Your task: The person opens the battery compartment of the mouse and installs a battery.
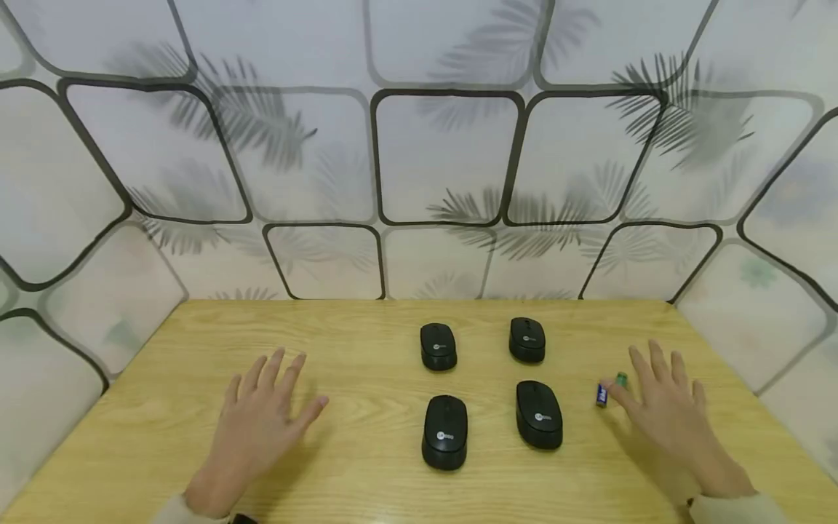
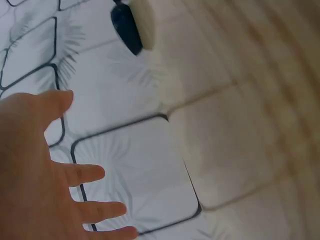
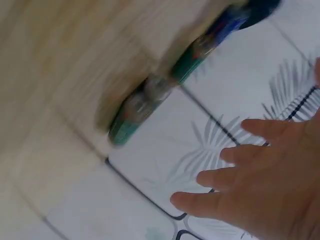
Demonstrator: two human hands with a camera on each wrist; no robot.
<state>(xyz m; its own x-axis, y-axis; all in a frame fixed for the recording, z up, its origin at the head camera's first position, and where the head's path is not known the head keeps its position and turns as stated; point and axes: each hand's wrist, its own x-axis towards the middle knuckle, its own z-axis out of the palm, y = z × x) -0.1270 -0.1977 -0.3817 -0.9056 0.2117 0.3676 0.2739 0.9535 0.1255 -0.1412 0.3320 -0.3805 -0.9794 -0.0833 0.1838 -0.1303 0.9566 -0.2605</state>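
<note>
My left hand (image 1: pixel 257 422) hovers over the left part of the table with its fingers spread and nothing in it. On the right, my right hand (image 1: pixel 671 415) is also spread and holds nothing. Near its thumb lie a blue battery (image 1: pixel 601 395) and a green battery (image 1: pixel 621 379), the green one partly covered by the thumb side of the hand. The right wrist view shows green-ended batteries (image 3: pixel 135 112) beyond the fingertips, blurred. Closest to the right hand among several black computer mice is the front right mouse (image 1: pixel 539 415).
The other mice are the front left mouse (image 1: pixel 445 432), the back left mouse (image 1: pixel 438 346) and the back right mouse (image 1: pixel 527 339). They sit on a light wooden table (image 1: pixel 353 349). Behind and beside the table stands a wall covering (image 1: pixel 445 160) with leaf patterns.
</note>
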